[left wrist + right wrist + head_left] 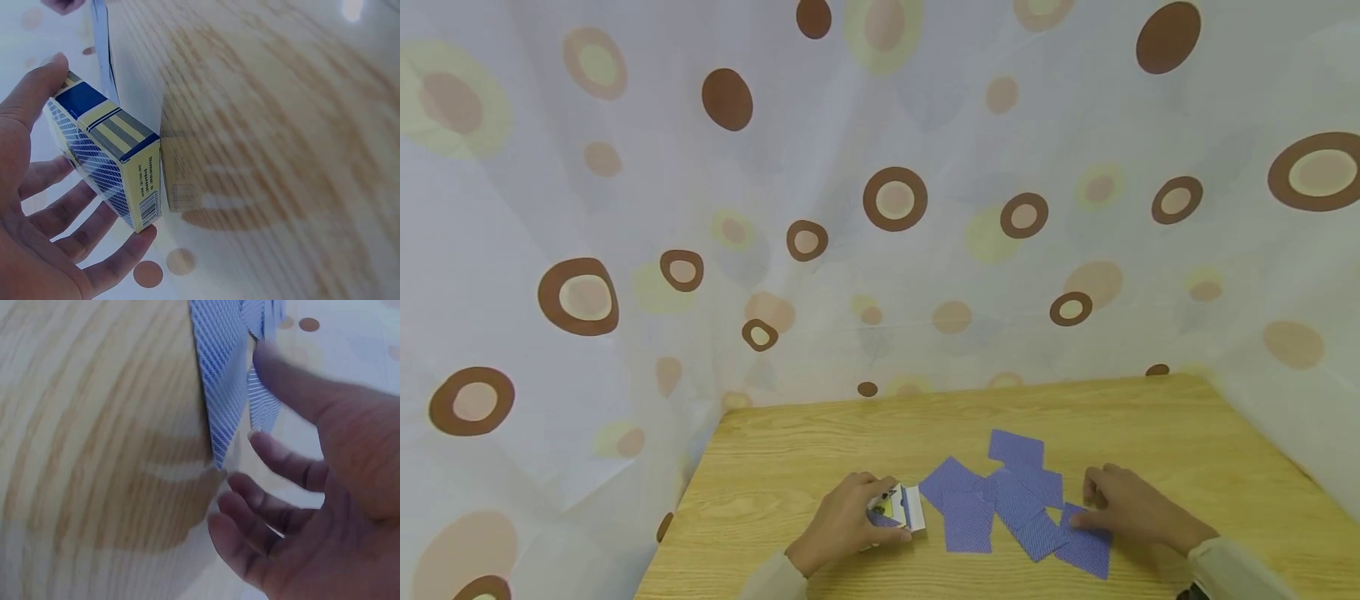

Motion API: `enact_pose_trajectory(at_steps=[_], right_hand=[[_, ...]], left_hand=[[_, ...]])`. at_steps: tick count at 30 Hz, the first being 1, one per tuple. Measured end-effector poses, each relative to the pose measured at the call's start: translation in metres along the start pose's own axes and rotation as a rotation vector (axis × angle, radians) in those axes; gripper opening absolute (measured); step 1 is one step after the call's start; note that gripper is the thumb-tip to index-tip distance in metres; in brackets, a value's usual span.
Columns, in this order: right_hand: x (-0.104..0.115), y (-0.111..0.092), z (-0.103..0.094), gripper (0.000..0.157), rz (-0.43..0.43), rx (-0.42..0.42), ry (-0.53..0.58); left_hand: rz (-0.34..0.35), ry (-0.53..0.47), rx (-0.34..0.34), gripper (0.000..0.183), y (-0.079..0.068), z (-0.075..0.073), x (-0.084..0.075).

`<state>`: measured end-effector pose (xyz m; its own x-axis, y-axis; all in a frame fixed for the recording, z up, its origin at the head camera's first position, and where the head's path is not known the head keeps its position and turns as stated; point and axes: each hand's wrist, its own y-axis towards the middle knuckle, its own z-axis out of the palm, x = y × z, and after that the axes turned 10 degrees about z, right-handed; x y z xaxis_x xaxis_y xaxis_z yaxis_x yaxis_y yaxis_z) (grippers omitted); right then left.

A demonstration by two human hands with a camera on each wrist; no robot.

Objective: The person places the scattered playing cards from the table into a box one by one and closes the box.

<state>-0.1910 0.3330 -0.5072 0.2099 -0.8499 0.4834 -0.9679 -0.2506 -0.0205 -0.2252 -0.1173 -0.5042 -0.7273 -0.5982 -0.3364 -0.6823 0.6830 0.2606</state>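
Note:
My left hand [842, 518] grips a playing-card box [106, 125], thumb on one side and fingers on the other. The box stands on edge by the tabletop, blue and cream with a barcode; its white end flap [916, 508] is open toward the cards. My right hand [1131, 507] is over the rightmost blue-backed playing card [1086, 550], its thumb across that card and its other fingers loosely bent. In the right wrist view nothing lies between the thumb and fingers [234, 534], and the patterned card [220, 381] lies beyond them.
Several more blue-backed playing cards [967, 523] lie face down, overlapping in a loose spread between the hands. They rest on a wood-grain table [805, 450]. A white sheet with brown and cream circles [820, 150] hangs behind and at both sides.

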Motion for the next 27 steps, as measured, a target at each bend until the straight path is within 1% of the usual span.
enact_pose_trajectory(at_steps=[2, 5, 7, 10, 15, 17, 19, 24, 27], right_hand=[[0.001, 0.0, -0.002, 0.054, -0.027, 0.049, 0.023], [0.005, 0.0, -0.003, 0.07, -0.044, 0.128, 0.052], [0.005, 0.0, -0.004, 0.074, -0.05, 0.146, 0.058], [0.002, -0.002, -0.004, 0.069, -0.03, 0.152, 0.094], [-0.006, -0.006, -0.005, 0.046, -0.022, 0.14, 0.137], [-0.008, -0.007, -0.007, 0.042, -0.02, 0.13, 0.127], [-0.01, -0.008, -0.01, 0.045, -0.032, 0.135, 0.107], [-0.008, -0.013, -0.019, 0.064, -0.108, 0.193, 0.074], [-0.006, -0.014, -0.021, 0.068, -0.124, 0.239, 0.098]], left_hand=[[0.0, 0.002, -0.001, 0.082, 0.0, 0.0, 0.0], [-0.001, 0.015, -0.004, 0.082, -0.001, 0.001, 0.0], [-0.004, 0.025, -0.002, 0.083, 0.0, 0.001, 0.001], [-0.005, 0.029, 0.001, 0.083, 0.0, 0.001, 0.001], [-0.003, 0.019, 0.003, 0.082, 0.0, 0.001, -0.001], [0.0, 0.016, 0.002, 0.082, 0.0, 0.0, -0.001], [0.003, 0.014, 0.002, 0.082, 0.0, 0.001, -0.001], [0.008, 0.009, -0.002, 0.082, 0.0, 0.0, -0.002], [0.01, 0.007, -0.006, 0.081, 0.0, 0.0, -0.002]])
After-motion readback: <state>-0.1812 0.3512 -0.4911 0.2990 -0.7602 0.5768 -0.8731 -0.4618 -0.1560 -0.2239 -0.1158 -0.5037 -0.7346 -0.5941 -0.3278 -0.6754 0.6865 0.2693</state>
